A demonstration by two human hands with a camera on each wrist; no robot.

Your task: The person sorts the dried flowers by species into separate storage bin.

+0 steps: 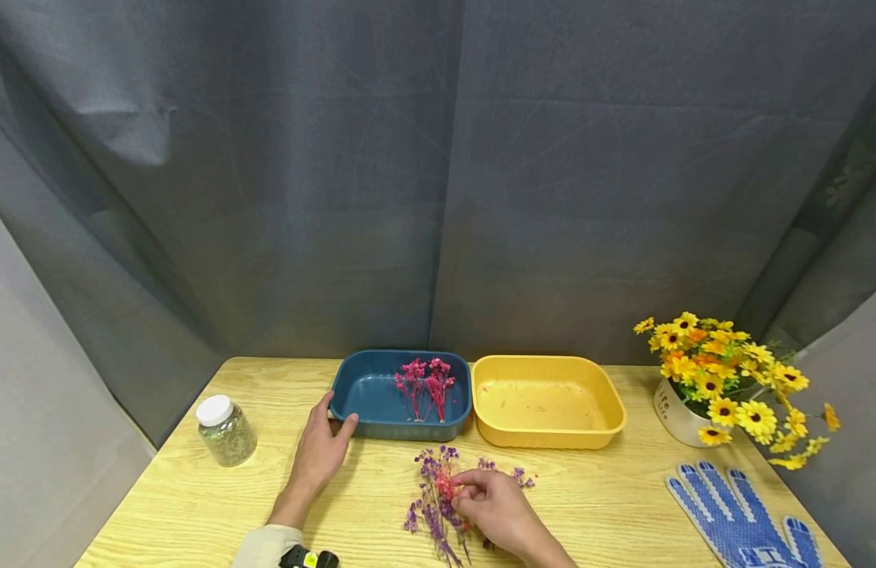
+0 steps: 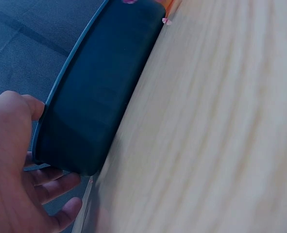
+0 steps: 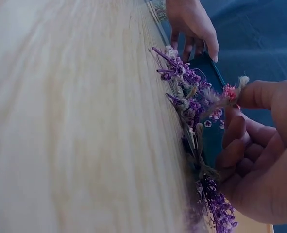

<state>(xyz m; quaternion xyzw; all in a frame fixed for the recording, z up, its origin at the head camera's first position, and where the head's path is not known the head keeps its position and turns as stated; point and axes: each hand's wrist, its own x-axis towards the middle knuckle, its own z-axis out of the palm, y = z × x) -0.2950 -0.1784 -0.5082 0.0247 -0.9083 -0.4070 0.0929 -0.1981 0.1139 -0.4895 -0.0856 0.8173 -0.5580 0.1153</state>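
Observation:
My left hand (image 1: 319, 451) grips the near left corner of a dark blue tray (image 1: 370, 401), its thumb over the rim and its fingers along the outer wall. Pink dried flower sprigs (image 1: 439, 384) lie on the right side inside that tray. In front of it, a loose bunch of purple dried flowers (image 1: 432, 517) rests on the table. Over this bunch, my right hand (image 1: 500, 509) pinches a pinkish-red dried flower sprig (image 1: 444, 484) between thumb and index finger. Twine-like strands (image 3: 200, 138) run among the purple stems in the right wrist view.
A yellow tray (image 1: 549, 438) with small bits inside adjoins the blue one. On the left stands a white-lidded jar (image 1: 228, 434). A pot of yellow flowers (image 1: 683, 414) and a blue-and-white glove (image 1: 739, 513) occupy the right side. Dark curtain (image 1: 438, 197) hangs behind the table.

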